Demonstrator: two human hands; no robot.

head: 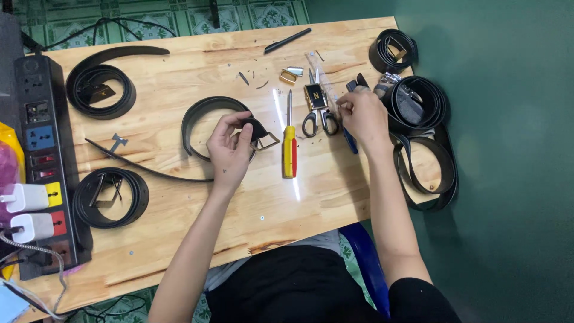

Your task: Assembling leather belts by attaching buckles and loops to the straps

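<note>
Head view | left hand [230, 149] fingers grasp black belt end [254, 127] with buckle frame [267, 142] at worktop [179, 72] middle | right hand [362, 116] fingers pinch small part, cannot tell which, near scissors [317, 116] | risk: belt may slip, screwdriver [289, 146] may roll

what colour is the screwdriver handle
Yellow and red; the screwdriver lies on the wooden table, clearest in the head view.
</note>
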